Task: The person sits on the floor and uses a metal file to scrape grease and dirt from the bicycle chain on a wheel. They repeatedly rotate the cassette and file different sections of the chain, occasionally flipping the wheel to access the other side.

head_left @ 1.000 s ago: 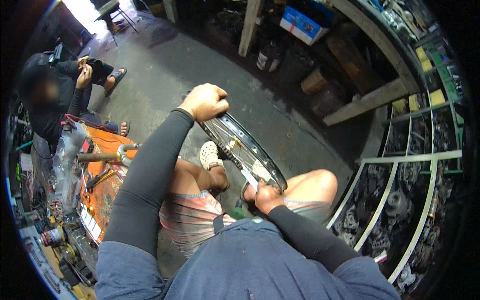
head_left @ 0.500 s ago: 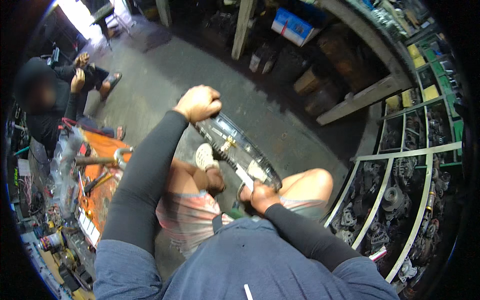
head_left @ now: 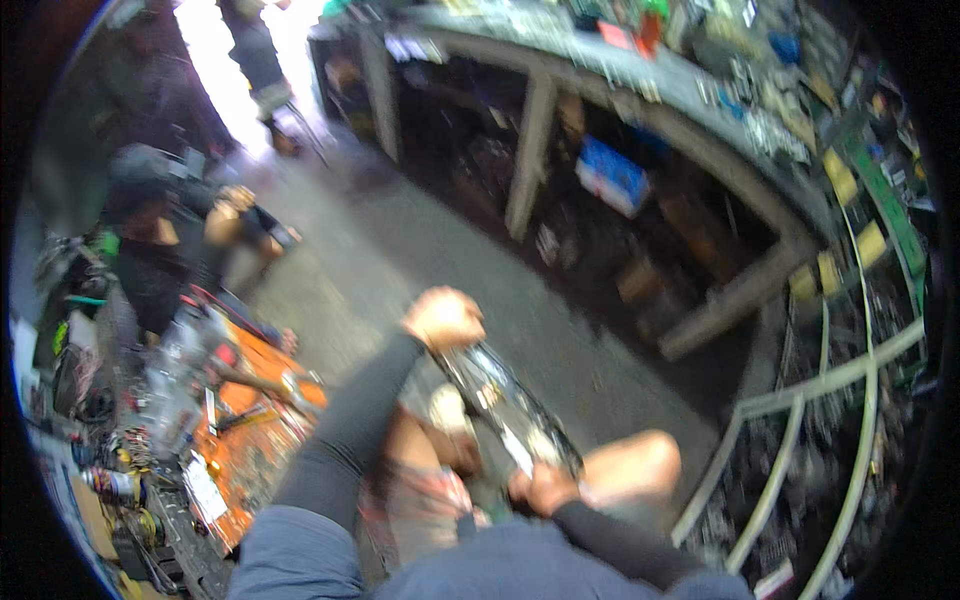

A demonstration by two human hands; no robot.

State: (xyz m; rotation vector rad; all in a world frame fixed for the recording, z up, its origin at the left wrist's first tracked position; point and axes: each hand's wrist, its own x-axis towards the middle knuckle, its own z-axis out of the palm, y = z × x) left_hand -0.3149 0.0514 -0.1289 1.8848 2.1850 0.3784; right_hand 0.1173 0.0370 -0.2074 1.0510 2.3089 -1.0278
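Observation:
A long, glossy dark part (head_left: pixel 510 388) with a clear-looking cover, resembling a vehicle lamp, lies slantwise in front of my knees. My left hand (head_left: pixel 445 318) is closed at its far end, the fingertips mostly hidden. At the near end my right hand (head_left: pixel 545 488) is closed around a white flat strip (head_left: pixel 516 450), which lies along the part's left edge. Whether the strip is a tool or belongs to the part, I cannot tell. Motion blurs both hands and the part.
On my left stands an orange-topped work surface (head_left: pixel 245 480) with a hammer-like tool (head_left: pixel 262 382) and clutter. A co-worker (head_left: pixel 150 230) sits beyond it. A long bench (head_left: pixel 540 150) runs along the far side, a blue and white box (head_left: pixel 612 175) beneath. Metal racks (head_left: pixel 830 380) of parts stand right.
My view has tilted up, so the scene sits lower and more of the bench and doorway shows. Both hands remain at the dark part's ends. The co-worker's hands have come closer together.

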